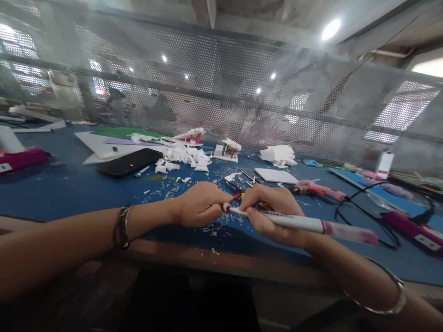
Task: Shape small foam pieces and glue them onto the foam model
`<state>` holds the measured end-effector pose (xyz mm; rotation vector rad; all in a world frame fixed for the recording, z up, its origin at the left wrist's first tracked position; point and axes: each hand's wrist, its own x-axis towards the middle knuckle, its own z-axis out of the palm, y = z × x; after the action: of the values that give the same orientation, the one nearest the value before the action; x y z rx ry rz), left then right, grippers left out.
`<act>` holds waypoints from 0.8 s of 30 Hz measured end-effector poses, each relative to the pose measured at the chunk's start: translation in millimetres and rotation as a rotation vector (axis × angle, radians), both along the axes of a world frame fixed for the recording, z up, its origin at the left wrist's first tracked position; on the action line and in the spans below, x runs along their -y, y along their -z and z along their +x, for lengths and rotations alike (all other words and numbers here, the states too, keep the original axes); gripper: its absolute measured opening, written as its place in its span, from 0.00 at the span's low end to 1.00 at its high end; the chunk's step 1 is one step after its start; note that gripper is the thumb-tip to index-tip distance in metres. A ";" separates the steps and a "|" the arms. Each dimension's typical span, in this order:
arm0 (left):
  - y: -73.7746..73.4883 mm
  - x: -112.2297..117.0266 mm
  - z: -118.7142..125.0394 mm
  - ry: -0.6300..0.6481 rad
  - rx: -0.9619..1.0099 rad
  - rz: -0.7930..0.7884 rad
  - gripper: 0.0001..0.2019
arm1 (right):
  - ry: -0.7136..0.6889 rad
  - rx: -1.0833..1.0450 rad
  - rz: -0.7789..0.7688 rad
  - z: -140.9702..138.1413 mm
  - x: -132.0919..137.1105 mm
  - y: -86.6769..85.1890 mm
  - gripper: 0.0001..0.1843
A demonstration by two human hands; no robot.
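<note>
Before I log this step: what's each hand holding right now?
Left hand: closed, pinching a small piece.
Right hand: closed, holding a pen.

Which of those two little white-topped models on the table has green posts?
The model on the right, standing on a white base; the model on the left has red posts instead.

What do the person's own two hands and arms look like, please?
The left hand and the right hand wear no gloves, and no sleeves are in view. A dark bracelet circles the left wrist; a silvery bangle is around the right forearm.
</note>
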<state>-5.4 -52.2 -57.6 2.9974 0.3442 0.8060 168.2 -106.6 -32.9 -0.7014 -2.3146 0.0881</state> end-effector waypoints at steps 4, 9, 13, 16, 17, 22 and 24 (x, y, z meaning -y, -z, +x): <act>1.4 -1.1 -0.6 -0.002 -0.007 0.017 0.08 | 0.028 -0.016 0.013 -0.4 0.1 -0.1 0.06; 4.5 -4.5 -0.5 0.017 0.022 0.058 0.07 | 0.037 0.006 0.008 -0.6 0.0 0.2 0.05; 5.9 -6.4 -0.6 0.025 0.040 0.088 0.07 | 0.013 -0.027 0.024 -0.6 1.3 0.3 0.05; 5.4 -6.3 -0.9 0.001 0.018 0.097 0.07 | 0.013 0.002 0.024 -0.9 1.2 1.4 0.05; 4.9 -6.0 -0.9 -0.008 0.007 0.100 0.07 | 0.028 0.009 0.028 -0.9 1.0 1.9 0.05; 1.5 -3.9 -0.9 -0.045 -0.039 0.109 0.08 | 0.006 -0.013 0.074 -0.7 -0.6 4.0 0.04; 0.6 -3.8 -0.9 -0.070 -0.052 0.115 0.08 | 0.026 0.005 0.078 -0.9 -0.7 4.0 0.04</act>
<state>-6.3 -48.4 -58.2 3.1345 0.4204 0.7802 167.2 -105.9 -36.9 -0.6932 -2.3003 -0.0160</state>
